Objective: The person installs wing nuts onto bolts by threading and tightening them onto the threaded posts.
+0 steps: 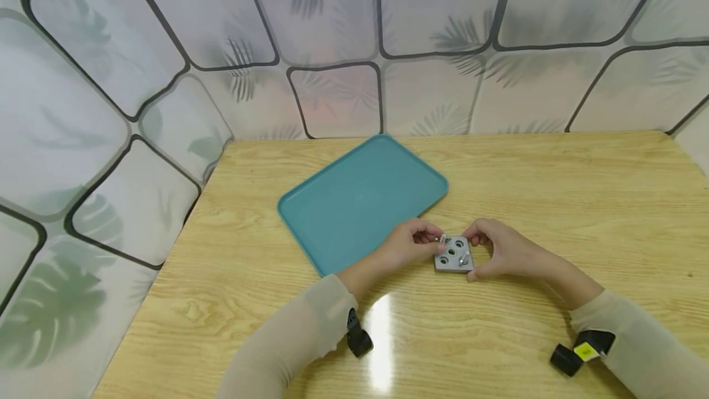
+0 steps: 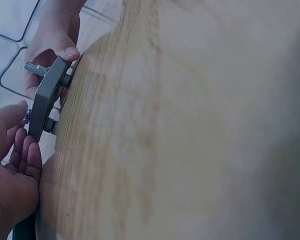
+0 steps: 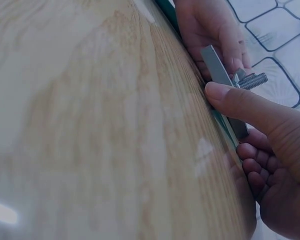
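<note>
A square grey metal plate [image 1: 453, 253] with several round holes is between both hands over the table. My right hand [image 1: 501, 250] grips its right edge, thumb at the near corner and fingers at the far one. A threaded bolt [image 3: 253, 81] sticks up from the plate's face, and bolt heads [image 2: 50, 125] show under it in the left wrist view. At the plate's far left corner my left hand [image 1: 407, 244] pinches a small silver piece, apparently a wing nut [image 3: 238, 74], between thumb and fingers. The fingertips partly hide it.
A blue-green tray [image 1: 354, 202] lies at an angle on the wooden table [image 1: 232, 300], behind and left of the hands. A patterned wall covering [image 1: 432, 91] stands along the table's back and left edges. Black straps with small boxes are on both wrists.
</note>
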`<state>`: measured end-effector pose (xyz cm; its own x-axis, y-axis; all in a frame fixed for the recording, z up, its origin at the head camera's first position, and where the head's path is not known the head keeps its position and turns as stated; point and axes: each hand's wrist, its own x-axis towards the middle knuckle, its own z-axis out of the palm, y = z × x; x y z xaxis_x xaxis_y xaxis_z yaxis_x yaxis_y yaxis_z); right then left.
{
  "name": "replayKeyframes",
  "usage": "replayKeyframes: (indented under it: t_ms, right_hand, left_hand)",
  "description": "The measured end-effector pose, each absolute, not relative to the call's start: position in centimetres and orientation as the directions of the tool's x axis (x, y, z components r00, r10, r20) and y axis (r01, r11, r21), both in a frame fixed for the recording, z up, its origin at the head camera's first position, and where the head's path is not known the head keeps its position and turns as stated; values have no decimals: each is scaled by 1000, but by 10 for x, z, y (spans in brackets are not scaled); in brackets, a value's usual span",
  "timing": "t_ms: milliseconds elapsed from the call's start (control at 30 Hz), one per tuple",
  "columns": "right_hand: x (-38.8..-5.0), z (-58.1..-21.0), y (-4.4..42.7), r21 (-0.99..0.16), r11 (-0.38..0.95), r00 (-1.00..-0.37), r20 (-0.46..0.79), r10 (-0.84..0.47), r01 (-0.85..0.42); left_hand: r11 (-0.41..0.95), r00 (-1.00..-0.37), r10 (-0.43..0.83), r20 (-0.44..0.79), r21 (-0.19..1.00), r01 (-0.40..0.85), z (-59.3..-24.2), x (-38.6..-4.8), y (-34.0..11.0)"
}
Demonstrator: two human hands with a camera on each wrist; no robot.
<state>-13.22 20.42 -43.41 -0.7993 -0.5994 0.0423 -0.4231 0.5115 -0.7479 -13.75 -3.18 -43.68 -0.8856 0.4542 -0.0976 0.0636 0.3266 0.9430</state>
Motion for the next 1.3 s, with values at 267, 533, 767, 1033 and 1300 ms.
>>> replayKeyframes:
  t_ms: [267, 533, 767, 1033, 1300]
  right_hand:
    - [-131, -435, 203, -740, 549, -812, -8, -584, -387]
    - [-130, -433, 202, -746, 545, -813, -10, -582, -381]
    - [-130, -433, 203, -748, 534, -807, 3, -591, -394]
    - [-131, -433, 203, -753, 527, -807, 7, -591, -393]
    - [-132, -432, 203, -750, 518, -801, 24, -599, -410]
  left_hand:
    - [309, -920, 383, -88, 950, 38, -438, -136, -32]
    - [350, -917, 384, -106, 936, 39, -435, -133, -32]
    - [348, -876, 471, -102, 934, 78, -436, -134, -33]
    - [314, -901, 420, -107, 949, 34, -437, -135, -33]
    - [325, -917, 388, -94, 945, 41, -436, -137, -32]
